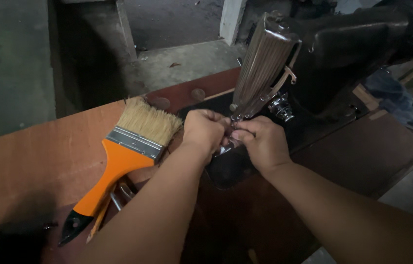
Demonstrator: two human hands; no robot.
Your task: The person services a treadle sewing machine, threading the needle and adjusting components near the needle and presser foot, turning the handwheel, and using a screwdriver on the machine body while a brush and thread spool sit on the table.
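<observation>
Working close under the needle end of a black sewing machine [343, 54], both hands meet at the spot where its ribbed metal face plate [261, 63] comes down toward the machine bed [231, 168]. The left hand [205, 131] is curled, fingers bent inward against the foot of the face plate; the right hand [264, 144] sits just beside it, touching it, with thumb and forefinger pinched together on a small shiny metal part [225, 147] at the needle area. The part is too hidden by the fingers to name more closely. The right grip is closed on that small part — the left grip is closed too, but I cannot tell whether it holds anything or only presses against the machine.

The sewing machine stands on a reddish-brown wooden counter [35, 156], its body running away to the upper right from the hands. A chrome knob [282, 108] shows on the machine just to the right of the face plate, above the right hand.

Left of the sewing machine, near the left hand but not touching it, a wide paintbrush [123, 156] lies flat on the counter — orange handle toward the person, pale bristles toward the machine, a metal band between them. Partly under the brush handle lies a pair of pliers [77, 226] with dark jaws and orange grips. Beyond the counter, behind the machine, bare grey concrete floor [177, 63] is visible.
</observation>
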